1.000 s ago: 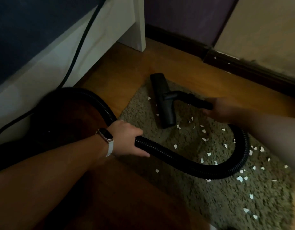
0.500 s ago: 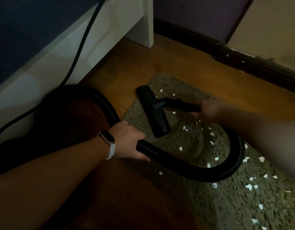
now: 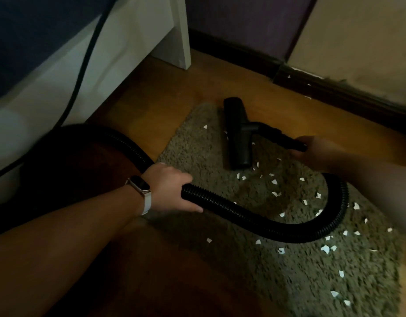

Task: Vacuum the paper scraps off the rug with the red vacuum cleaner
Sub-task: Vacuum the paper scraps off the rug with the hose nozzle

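The left hand [image 3: 172, 188] is in the middle of the picture. Its fingers and thumb are curled tight round the black hose [image 3: 243, 213]. A watch [image 3: 139, 185] with a pale band sits on that wrist.

The right hand [image 3: 312, 149] is at the middle right. Its fingers wrap round the black tube [image 3: 282, 138] that joins the nozzle [image 3: 237, 133]. This hand is dim and a bit blurry. The two hands are well apart, each one holding a part of the vacuum.

The hose runs from the left hand down, bends in a big loop at the right, and goes up under the right arm.

The nozzle lies flat on the rug [image 3: 197, 152], near the rug's top edge, in the upper middle of the picture. White paper scraps [image 3: 275, 181] lie on the rug just below the nozzle, inside the hose loop, and on toward the lower right corner.

The dark red vacuum body [image 3: 87, 170] sits at the left, where the hose starts. It is hard to see in the dim light. A black cord [image 3: 83, 65] hangs over white furniture [image 3: 128, 42] in the upper left.
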Available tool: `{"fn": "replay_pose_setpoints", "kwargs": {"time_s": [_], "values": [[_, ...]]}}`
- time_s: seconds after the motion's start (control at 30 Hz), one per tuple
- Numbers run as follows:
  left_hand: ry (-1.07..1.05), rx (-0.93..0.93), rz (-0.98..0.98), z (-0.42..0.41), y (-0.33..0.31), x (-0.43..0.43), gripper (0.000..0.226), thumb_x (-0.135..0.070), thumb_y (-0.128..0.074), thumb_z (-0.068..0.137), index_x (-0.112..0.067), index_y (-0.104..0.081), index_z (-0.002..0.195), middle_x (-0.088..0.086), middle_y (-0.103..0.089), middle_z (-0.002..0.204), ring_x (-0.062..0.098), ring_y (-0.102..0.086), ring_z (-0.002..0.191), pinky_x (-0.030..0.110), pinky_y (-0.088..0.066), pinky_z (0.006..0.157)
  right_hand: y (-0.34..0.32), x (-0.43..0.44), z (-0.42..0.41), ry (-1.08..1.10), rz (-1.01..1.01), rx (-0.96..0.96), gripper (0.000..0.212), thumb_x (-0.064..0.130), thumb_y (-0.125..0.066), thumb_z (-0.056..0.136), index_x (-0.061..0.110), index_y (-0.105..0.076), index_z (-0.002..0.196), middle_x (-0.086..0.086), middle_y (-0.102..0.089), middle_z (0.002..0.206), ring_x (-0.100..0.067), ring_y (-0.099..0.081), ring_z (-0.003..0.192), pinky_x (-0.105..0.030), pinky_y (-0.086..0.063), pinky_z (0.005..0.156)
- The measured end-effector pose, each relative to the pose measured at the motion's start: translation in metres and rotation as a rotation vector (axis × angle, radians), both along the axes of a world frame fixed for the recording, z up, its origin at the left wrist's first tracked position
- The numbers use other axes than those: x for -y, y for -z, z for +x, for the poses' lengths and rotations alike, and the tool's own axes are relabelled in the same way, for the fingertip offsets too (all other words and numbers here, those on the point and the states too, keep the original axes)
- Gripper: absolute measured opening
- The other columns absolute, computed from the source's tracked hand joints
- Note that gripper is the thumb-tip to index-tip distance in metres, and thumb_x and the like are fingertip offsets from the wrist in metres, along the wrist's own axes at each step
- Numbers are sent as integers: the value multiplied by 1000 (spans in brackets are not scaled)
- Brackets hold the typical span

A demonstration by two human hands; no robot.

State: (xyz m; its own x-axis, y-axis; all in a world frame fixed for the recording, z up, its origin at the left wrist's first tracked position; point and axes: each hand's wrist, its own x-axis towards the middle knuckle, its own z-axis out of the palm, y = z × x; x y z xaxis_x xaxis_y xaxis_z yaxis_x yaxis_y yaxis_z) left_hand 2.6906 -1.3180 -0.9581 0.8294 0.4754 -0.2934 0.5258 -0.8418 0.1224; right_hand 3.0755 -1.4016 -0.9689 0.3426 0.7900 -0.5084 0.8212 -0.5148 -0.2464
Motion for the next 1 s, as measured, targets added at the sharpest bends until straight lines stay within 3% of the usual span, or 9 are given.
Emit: {"fn": "replay_pose_setpoints", "kwargs": {"time_s": [0.17,0.37,0.53,0.67,0.83,1.0], "values": [[-2,10,16,-10,-1,4,64,-92,-41,67,-28,-49,70,-11,-50,63,6,-51,59,26,-44,63,2,-15,-10,17,-17,2,30,44,-55,98,26,-61,122,-3,-66,85,-20,-64,73,-32,-50,63],[20,-46,-4,-21,-1,9,61,-91,-43,68,-31,-47,72,-12,-50,65,8,-53,63,31,-49,74,12,-41,-56,-184,-82,-30,38,49,-56,96,24,-60,124,-2,-68,84,-16,-67,72,-34,-57,65],[44,-54,4,-22,-1,10,58,-90,-44,69,-32,-39,69,-14,-43,63,8,-46,60,29,-41,67,5,-48,-85,-371,-110,32,28,43,-57,98,25,-61,119,5,-59,75,-8,-57,63,-24,-39,51],[39,-54,21,-14,-3,8,60,-89,-45,70,-32,-29,63,-14,-39,60,8,-44,59,28,-35,63,7,-41,-67,-281,-96,-23,32,42,-57,97,25,-60,125,2,-65,79,-13,-64,68,-27,-48,56],[-5,-31,10,-6,-7,4,61,-89,-46,70,-30,-33,62,-11,-43,59,3,-42,52,26,-34,55,14,-25,-28,-57,-21,-10,36,42,-56,98,30,-57,131,-1,-67,85,-18,-65,71,-28,-49,58],[-38,-22,13,-5,-10,3,61,-89,-46,68,-30,-35,64,-11,-47,61,5,-48,56,24,-29,52,18,-27,-20,54,-11,-29,34,39,-56,98,23,-60,128,-3,-65,87,-20,-64,74,-30,-50,61]]}}
